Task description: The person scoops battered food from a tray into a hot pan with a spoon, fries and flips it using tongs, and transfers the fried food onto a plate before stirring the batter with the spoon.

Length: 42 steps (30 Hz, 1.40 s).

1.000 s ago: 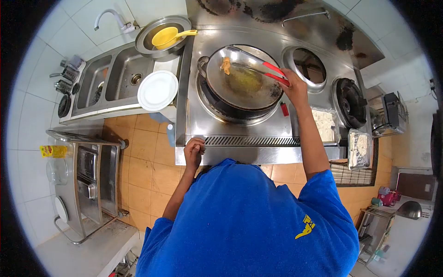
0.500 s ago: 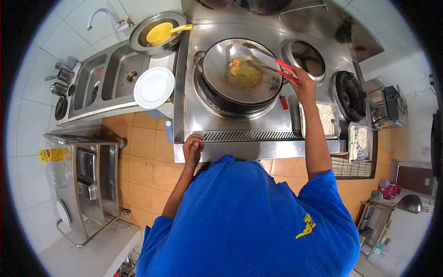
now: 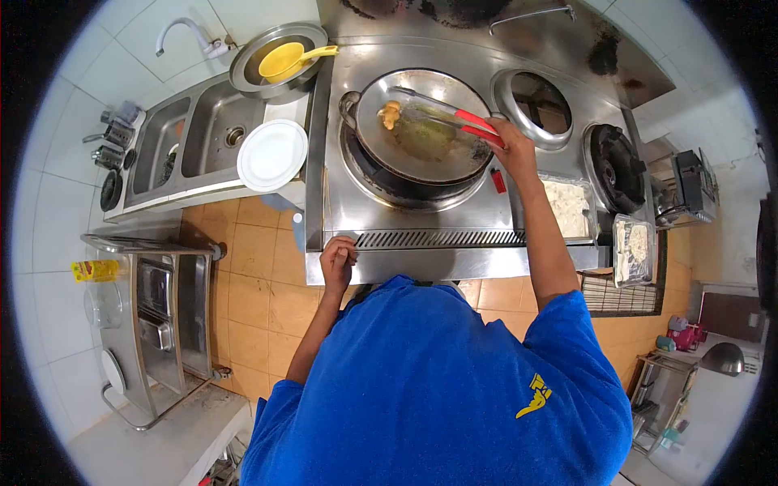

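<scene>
My right hand grips the red handles of metal tongs over the right rim of the wok. The tongs' two arms are spread and reach left across the wok. A golden-brown fried piece lies on the wok's left inner side, near the tongs' tips; whether they touch it I cannot tell. Yellowish oil pools at the wok's bottom. My left hand rests at the stove's front edge, beside the slotted grate, its fingers curled with nothing visible in them.
To the left are a white plate, a yellow dipper in a steel basin, and a double sink. On the right stand a tray of pale floured pieces, a second clear container, a ring-shaped burner and a red lighter-like object.
The tongs have swung left and upward in the wok, my right hand moving slightly left. The fried piece has shifted from the oil to the wok's left side. My left hand stays put.
</scene>
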Motion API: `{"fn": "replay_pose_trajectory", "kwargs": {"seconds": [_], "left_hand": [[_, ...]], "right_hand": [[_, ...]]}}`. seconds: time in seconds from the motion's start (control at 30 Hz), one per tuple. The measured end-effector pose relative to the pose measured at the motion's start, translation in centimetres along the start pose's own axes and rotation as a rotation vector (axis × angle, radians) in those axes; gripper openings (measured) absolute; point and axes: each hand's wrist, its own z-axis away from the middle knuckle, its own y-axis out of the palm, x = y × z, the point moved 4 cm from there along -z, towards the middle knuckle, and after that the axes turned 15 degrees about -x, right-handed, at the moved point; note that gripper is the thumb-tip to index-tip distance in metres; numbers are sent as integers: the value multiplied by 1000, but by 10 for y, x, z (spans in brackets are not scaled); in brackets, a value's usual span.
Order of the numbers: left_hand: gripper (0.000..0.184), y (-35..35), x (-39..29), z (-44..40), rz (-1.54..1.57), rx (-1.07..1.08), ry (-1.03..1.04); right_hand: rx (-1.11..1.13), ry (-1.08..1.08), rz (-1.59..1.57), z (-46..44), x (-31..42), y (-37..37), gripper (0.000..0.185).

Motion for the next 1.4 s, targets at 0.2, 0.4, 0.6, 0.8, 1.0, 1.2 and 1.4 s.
{"fn": "replay_pose_trajectory", "kwargs": {"seconds": [0.2,0.4,0.6,0.8,1.0,1.2,1.4], "left_hand": [[40,-2,3,0,-31,5,17],[39,-3,6,1,-7,-7,-13],[44,-5,5,0,-111,-5,-9],[41,-5,7,0,-64,-9,-6],[40,-3,0,0,-45,-3,-19],[39,-3,5,1,-3,2,-38],[39,-4,6,1,-12,8,-51]], "right_hand": [[6,-23,-8,-13,13,-4,47],[-38,-80,-20,-19,22,1,47],[2,-50,-67,-22,38,-3,45],[-36,-19,-75,-19,41,-7,45],[-8,72,38,-17,20,-32,46],[80,68,35,5,9,-30,44],[41,112,-14,12,2,-12,44]]}}
